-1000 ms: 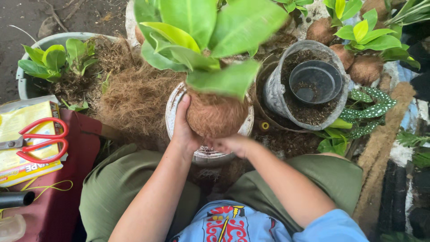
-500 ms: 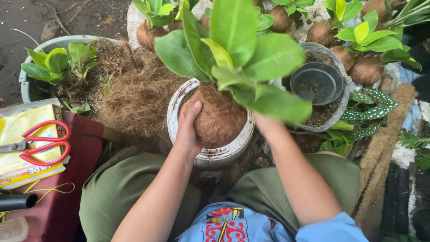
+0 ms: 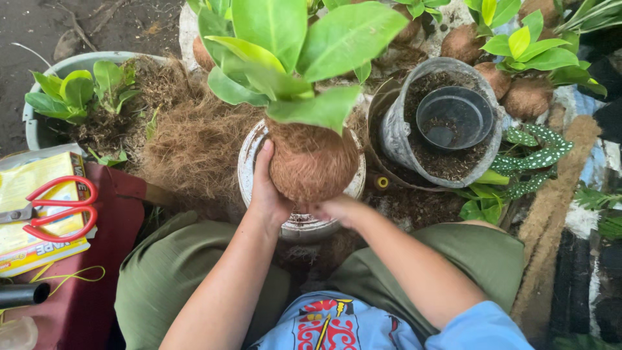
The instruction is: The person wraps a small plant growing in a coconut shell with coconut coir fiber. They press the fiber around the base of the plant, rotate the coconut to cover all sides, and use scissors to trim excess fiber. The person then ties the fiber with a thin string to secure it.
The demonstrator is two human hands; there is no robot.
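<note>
Since half a second ago the plant has turned in the hands: its big leaves [image 3: 304, 58] now spread more to the upper right, and the right hand [image 3: 337, 209] has come from the far side of the ball round to its near underside.

The fibre-wrapped root ball [image 3: 314, 162] sits over the white bucket [image 3: 299, 223], between the person's knees, at the near edge of the heap of loose coconut fibre [image 3: 194, 142] on the ground. The ball looks already fully covered in fibre and round; I see no string around it, so I judge the shaping nearly done and the tying not yet done. The left hand [image 3: 265, 191] lies flat against the left side of the ball, fingers [image 3: 264, 155] pressed closed on it. The right hand holds it from below; its fingers are mostly hidden.

Right of the bucket stands a grey pot of soil [image 3: 402, 142] with a small black pot [image 3: 453, 118] inside. Red scissors [image 3: 58, 209] lie at the far left.
</note>
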